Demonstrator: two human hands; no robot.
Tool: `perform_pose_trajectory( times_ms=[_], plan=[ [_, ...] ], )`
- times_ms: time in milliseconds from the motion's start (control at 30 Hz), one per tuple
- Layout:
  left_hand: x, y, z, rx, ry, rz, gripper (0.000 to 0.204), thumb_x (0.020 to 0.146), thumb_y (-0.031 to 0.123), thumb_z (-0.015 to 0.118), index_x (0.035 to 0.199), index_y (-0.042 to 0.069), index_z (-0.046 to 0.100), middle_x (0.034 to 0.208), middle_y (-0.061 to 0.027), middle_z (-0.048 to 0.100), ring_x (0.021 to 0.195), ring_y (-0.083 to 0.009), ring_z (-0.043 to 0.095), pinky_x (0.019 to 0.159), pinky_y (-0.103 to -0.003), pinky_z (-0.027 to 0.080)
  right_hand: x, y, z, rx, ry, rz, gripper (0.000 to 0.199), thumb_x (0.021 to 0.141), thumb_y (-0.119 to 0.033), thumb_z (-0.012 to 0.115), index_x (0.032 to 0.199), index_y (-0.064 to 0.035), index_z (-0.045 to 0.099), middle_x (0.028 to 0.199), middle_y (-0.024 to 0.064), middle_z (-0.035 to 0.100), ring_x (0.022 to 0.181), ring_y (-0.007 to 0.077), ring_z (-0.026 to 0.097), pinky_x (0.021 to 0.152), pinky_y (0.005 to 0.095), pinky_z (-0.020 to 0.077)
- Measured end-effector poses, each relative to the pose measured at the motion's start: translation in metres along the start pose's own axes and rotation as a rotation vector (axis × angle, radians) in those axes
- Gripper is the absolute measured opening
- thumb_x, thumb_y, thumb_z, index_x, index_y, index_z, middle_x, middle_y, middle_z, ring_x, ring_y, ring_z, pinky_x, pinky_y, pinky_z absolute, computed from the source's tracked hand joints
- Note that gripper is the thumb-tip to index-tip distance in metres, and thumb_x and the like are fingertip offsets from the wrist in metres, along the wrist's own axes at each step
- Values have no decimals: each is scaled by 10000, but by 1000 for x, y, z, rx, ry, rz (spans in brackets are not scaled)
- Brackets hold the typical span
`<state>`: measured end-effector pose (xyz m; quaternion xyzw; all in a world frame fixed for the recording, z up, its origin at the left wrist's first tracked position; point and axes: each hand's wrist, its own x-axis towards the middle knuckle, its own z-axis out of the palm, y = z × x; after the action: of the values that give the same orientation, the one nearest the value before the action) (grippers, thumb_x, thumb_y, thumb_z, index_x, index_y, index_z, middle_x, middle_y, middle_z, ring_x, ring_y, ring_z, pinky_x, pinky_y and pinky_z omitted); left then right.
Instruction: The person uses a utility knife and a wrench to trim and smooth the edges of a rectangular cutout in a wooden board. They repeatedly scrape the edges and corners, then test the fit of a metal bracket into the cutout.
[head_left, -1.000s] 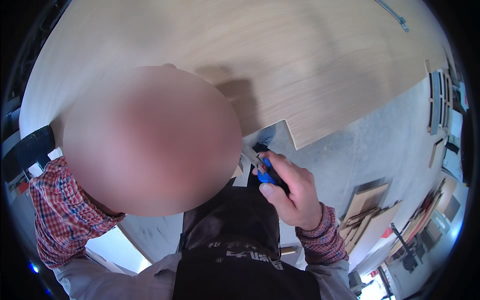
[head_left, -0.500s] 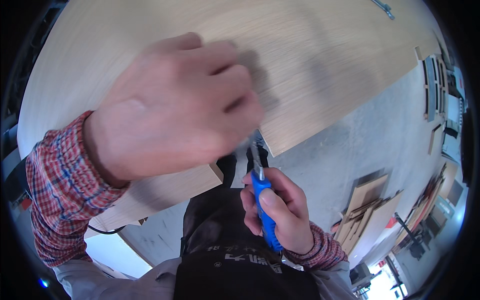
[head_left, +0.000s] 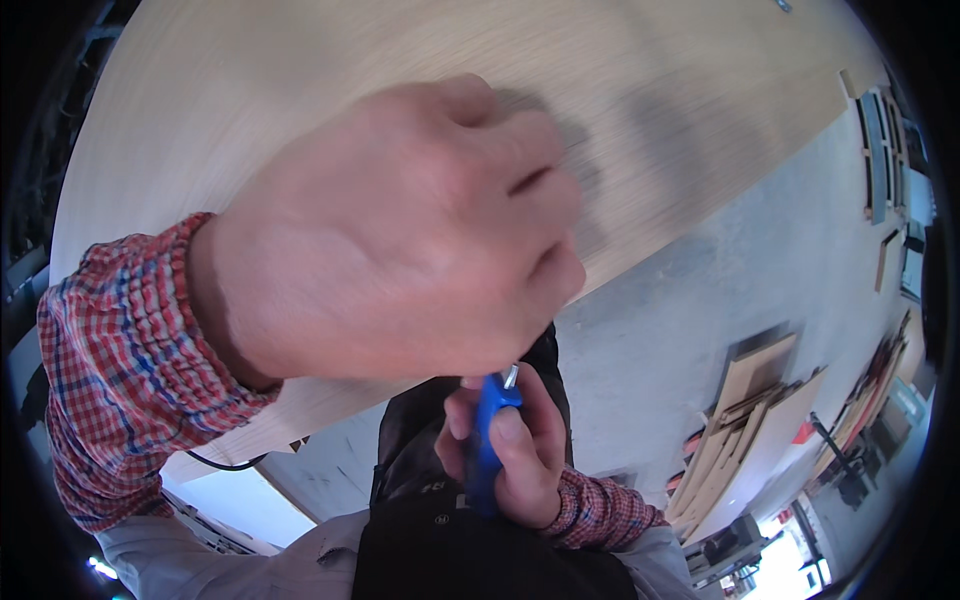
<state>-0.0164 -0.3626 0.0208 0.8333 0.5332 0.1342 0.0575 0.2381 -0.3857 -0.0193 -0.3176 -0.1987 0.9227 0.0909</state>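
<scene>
My left hand (head_left: pixel 400 235), large and close to the view, hovers back-up over the near edge of a pale wood-grain board (head_left: pixel 690 60). Its fingers are curled under; whatever they hold, if anything, is hidden. Below it, in front of my dark apron, my right hand (head_left: pixel 525 455) grips a blue utility knife (head_left: pixel 487 440), with the thumb along the handle. A short bright bit of metal shows at the knife's upper end, just beneath the left hand, which may cover the rest of it.
At the lower right, wooden offcuts and panels (head_left: pixel 750 440) lean together on the grey floor (head_left: pixel 640 350). More panels (head_left: pixel 875 150) stand along the far right. The end of a metal tool (head_left: pixel 783 5) shows at the top right on the board. A black cable (head_left: pixel 225 465) hangs at lower left.
My left hand has shifted right and slightly nearer, covering the cut-out corner of the board. My right hand has moved left and down with the utility knife, and less of its metal shows.
</scene>
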Motion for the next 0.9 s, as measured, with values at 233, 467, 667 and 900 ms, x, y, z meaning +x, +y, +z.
perform_pose_trajectory(
  times_ms=[233, 467, 667, 900],
  plan=[
    [6, 0, 13, 84, 22, 84, 360, 534, 196, 665, 852, 28, 647, 790, -35, 528, 800, -226, 586, 648, -353, 496, 1, 12, 6, 94, 14, -35, 356, 1062, -250, 539, 1337, -36, 465, 990, 85, 554, 703, 125, 524, 654, 284, 463],
    [-9, -6, 9, 98, 29, 41, 389, 517, 151, 660, 877, 3, 658, 796, -57, 553, 798, -247, 608, 667, -369, 512, 25, 19, -3, -56, -16, -150, 345, 1025, -153, 577, 1299, 21, 461, 1000, 88, 565, 772, 112, 523, 691, 276, 476],
    [-11, 0, 0, 145, -23, 59, 386, 552, 147, 688, 916, 20, 672, 842, -68, 597, 840, -263, 627, 708, -408, 534, 39, 35, -19, -219, -47, -317, 378, 1005, -126, 571, 1308, 63, 447, 969, 92, 566, 766, 124, 539, 692, 288, 481],
    [2, 4, 6, 102, -10, 108, 386, 640, 193, 691, 991, 34, 681, 902, -67, 604, 909, -256, 620, 721, -398, 524, 37, 61, -28, -357, 25, -512, 410, 981, -78, 557, 1338, 84, 436, 989, 118, 589, 796, 150, 570, 714, 305, 509]
  ],
)
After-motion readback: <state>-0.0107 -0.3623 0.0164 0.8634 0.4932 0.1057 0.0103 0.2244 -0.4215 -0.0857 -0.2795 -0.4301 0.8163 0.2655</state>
